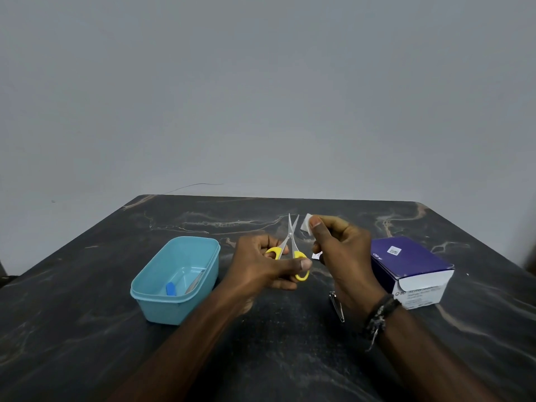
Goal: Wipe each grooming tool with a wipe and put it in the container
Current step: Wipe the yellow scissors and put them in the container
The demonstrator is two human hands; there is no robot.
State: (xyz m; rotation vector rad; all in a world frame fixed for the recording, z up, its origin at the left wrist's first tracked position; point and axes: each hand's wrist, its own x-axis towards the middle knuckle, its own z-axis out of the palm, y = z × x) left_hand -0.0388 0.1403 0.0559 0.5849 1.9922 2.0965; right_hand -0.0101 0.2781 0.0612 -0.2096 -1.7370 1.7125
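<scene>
While left hand (261, 262) grips scissors (290, 248), right hand (339, 250) pinches wipe (307, 224) — clipper (338, 307) half-hidden.

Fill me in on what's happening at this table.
A person is cleaning grooming tools. The left hand holds small yellow-handled scissors, blades slightly apart and pointing away, while the right hand pinches a white wipe just beside the blades, not visibly touching them. The blue container on the left already holds a blue item and a thin metal tool. A nail clipper lies on the table under the right wrist, and the box of alcohol swabs sits to the right.
</scene>
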